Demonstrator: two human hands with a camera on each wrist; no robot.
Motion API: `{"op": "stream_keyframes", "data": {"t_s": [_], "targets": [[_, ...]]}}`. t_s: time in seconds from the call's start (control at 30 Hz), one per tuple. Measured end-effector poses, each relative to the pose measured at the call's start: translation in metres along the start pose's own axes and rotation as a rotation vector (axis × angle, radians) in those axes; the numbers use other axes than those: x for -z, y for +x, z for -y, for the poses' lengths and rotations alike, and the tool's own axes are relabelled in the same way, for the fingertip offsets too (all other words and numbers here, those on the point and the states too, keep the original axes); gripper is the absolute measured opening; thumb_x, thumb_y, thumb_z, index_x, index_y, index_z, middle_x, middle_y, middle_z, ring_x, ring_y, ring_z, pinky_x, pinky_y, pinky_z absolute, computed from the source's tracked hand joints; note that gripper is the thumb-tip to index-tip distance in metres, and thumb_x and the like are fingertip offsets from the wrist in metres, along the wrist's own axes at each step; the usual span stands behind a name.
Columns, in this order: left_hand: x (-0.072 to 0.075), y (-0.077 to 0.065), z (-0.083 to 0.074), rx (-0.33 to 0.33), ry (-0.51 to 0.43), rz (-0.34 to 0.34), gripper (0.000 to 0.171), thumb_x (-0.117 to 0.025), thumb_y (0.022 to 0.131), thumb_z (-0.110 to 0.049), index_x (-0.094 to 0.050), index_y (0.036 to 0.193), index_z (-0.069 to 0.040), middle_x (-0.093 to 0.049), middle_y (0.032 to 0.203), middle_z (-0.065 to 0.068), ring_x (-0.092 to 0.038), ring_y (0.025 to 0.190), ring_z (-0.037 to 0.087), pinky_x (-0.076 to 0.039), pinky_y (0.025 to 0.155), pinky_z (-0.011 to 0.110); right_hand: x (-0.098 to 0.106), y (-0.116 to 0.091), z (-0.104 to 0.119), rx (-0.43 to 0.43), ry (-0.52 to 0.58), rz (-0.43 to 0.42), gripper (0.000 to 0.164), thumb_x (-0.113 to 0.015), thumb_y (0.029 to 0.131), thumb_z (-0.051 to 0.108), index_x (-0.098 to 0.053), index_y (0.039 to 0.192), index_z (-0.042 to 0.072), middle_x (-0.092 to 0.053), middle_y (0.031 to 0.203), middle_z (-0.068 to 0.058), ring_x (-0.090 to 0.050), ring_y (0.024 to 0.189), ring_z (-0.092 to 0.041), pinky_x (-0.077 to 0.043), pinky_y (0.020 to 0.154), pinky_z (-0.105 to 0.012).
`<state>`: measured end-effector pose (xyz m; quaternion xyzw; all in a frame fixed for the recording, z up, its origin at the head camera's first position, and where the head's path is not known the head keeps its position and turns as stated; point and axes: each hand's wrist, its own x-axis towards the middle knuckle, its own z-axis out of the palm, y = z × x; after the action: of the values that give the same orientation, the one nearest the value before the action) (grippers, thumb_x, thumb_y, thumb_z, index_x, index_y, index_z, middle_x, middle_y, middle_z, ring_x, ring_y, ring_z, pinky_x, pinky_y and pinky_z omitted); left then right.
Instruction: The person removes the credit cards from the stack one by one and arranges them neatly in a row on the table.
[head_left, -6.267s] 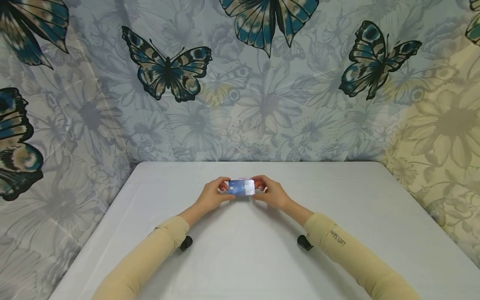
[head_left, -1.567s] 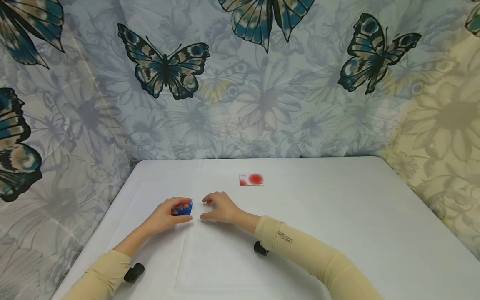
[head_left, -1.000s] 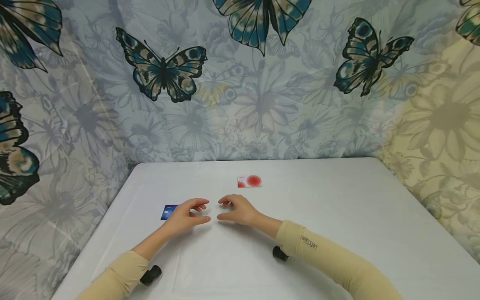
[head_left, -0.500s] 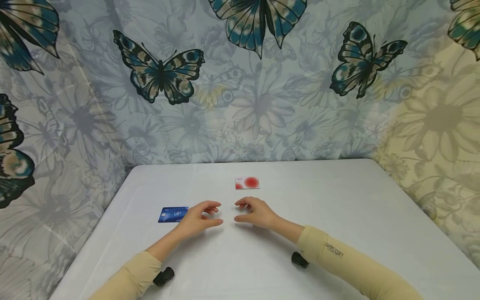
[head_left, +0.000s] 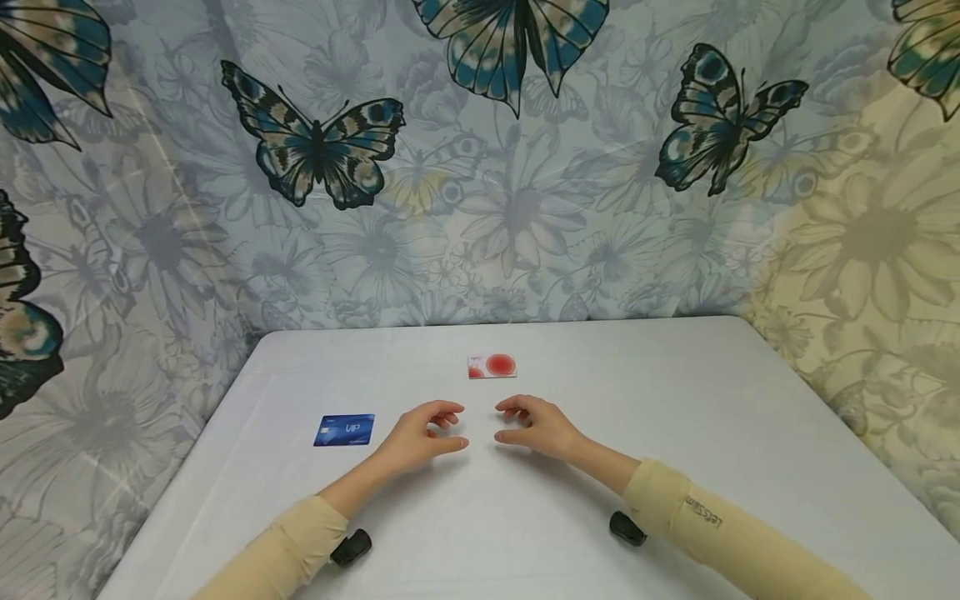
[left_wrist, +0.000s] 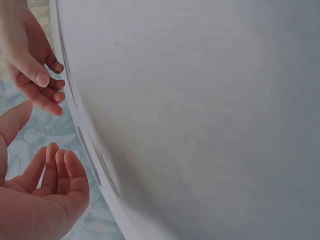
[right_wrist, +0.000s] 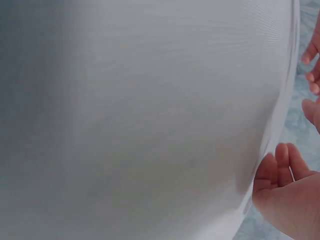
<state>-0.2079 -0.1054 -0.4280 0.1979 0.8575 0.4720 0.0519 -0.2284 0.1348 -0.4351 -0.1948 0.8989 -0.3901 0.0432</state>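
Note:
A blue card marked VIP (head_left: 343,430), with a chip at its left end, lies face up on the white table, left of my left hand. My left hand (head_left: 423,432) hovers near the table's middle with loosely bent fingers and nothing in them. Facing it across a small gap is my right hand (head_left: 542,426), also holding nothing, fingers relaxed. Beyond the hands, a white card with a red disc (head_left: 492,366) lies flat near the far edge. In the left wrist view both the left hand (left_wrist: 50,195) and the right hand (left_wrist: 32,70) show bare.
The white tabletop (head_left: 480,517) runs back to a wall hanging (head_left: 525,217) printed with butterflies and flowers. A black wrist camera (head_left: 351,547) sits under the left sleeve, and a second black camera (head_left: 627,529) is under the right one.
Both hands held the blue card at the middle earlier. Later it was at the left hand, on the left; now it lies there released, and both hands have shifted right.

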Motion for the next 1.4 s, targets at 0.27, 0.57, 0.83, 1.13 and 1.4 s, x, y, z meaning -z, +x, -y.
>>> {"op": "stream_keyframes", "data": {"t_s": [0.27, 0.57, 0.83, 1.13, 1.4], "targets": [[-0.009, 0.009, -0.004, -0.051, 0.020, -0.001, 0.050, -0.074, 0.078, -0.027, -0.057, 0.120, -0.006, -0.061, 0.104, 0.008, -0.055, 0.095, 0.020, -0.048, 0.078, 0.029, 0.005, -0.004, -0.006, -0.002, 0.010, 0.012, 0.044, -0.075, 0.075, 0.031, -0.062, 0.112, 0.012, -0.061, 0.096, 0.000, -0.051, 0.089, -0.019, -0.043, 0.079, -0.036], [-0.015, 0.015, -0.006, -0.064, 0.036, 0.010, 0.049, -0.075, 0.077, -0.025, -0.058, 0.118, -0.005, -0.060, 0.101, 0.009, -0.056, 0.091, 0.022, -0.048, 0.076, 0.027, 0.010, -0.003, -0.014, 0.000, -0.012, -0.003, 0.044, -0.076, 0.075, 0.029, -0.062, 0.113, 0.011, -0.060, 0.096, 0.001, -0.052, 0.087, -0.017, -0.044, 0.079, -0.033], [-0.016, 0.023, -0.002, -0.079, 0.067, -0.005, 0.049, -0.075, 0.077, -0.024, -0.058, 0.117, -0.004, -0.061, 0.099, 0.009, -0.057, 0.089, 0.021, -0.048, 0.074, 0.026, 0.013, 0.000, -0.018, 0.006, -0.038, -0.004, 0.045, -0.076, 0.075, 0.029, -0.062, 0.113, 0.011, -0.061, 0.096, 0.000, -0.052, 0.085, -0.017, -0.044, 0.077, -0.033], [-0.014, 0.035, -0.001, -0.072, 0.121, -0.030, 0.047, -0.075, 0.077, -0.024, -0.058, 0.116, -0.004, -0.061, 0.100, 0.009, -0.056, 0.090, 0.021, -0.047, 0.076, 0.030, 0.016, 0.008, -0.023, 0.004, -0.052, -0.013, 0.044, -0.076, 0.075, 0.028, -0.062, 0.113, 0.010, -0.060, 0.096, 0.000, -0.050, 0.084, -0.018, -0.043, 0.075, -0.032], [-0.012, 0.051, 0.004, -0.072, 0.158, -0.072, 0.048, -0.076, 0.076, -0.022, -0.058, 0.115, -0.001, -0.061, 0.099, 0.011, -0.055, 0.091, 0.020, -0.045, 0.080, 0.034, 0.021, 0.020, -0.028, -0.008, -0.070, -0.030, 0.045, -0.076, 0.075, 0.025, -0.062, 0.114, 0.009, -0.060, 0.095, -0.001, -0.049, 0.086, -0.018, -0.042, 0.076, -0.032]]}}
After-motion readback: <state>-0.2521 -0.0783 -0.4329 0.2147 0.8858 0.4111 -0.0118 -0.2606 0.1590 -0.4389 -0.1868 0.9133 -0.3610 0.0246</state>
